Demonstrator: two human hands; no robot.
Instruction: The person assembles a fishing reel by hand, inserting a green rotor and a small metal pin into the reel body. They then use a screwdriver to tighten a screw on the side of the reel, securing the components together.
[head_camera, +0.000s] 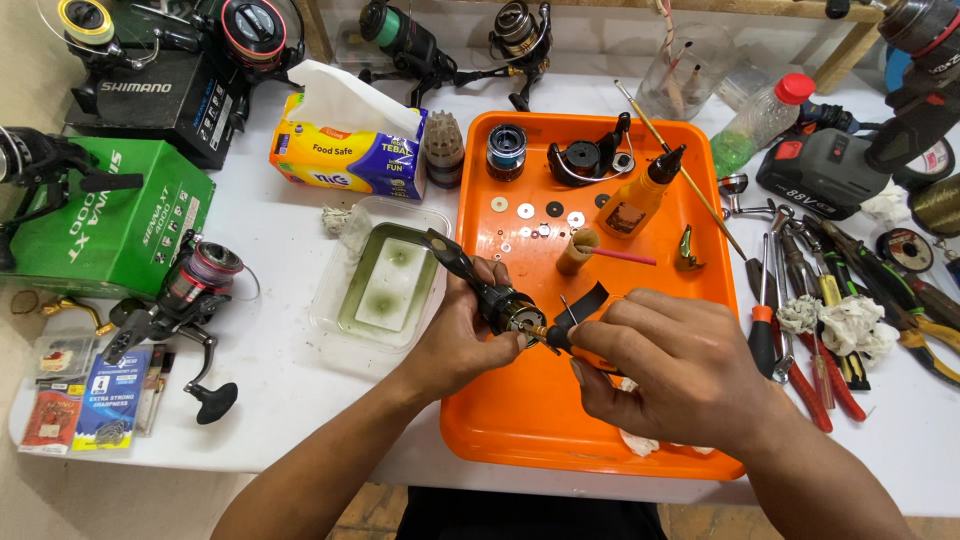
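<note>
- The left hand (462, 335) is wrapped around a black fishing reel body (490, 295), holding it over the near left part of an orange tray (520, 420).
- The reel body's long axis runs from upper left, where its stem (447, 255) sticks out past the fingers, down to the right, where its open end faces the other hand.
- The right hand (680, 365) is clenched round a small dark tool (560, 338), its tip touching the reel's open end; the hands are almost touching.
- Farther back on the tray lie small washers (535, 212), a blue spool (507, 150), a black rotor (590, 158) and an orange oil bottle (635, 200).
- Left of the tray sits a clear tub of greenish liquid (385, 285); right of it, pliers and screwdrivers (810, 330).
- A complete reel (185, 300) lies far left on the white table (280, 390).
</note>
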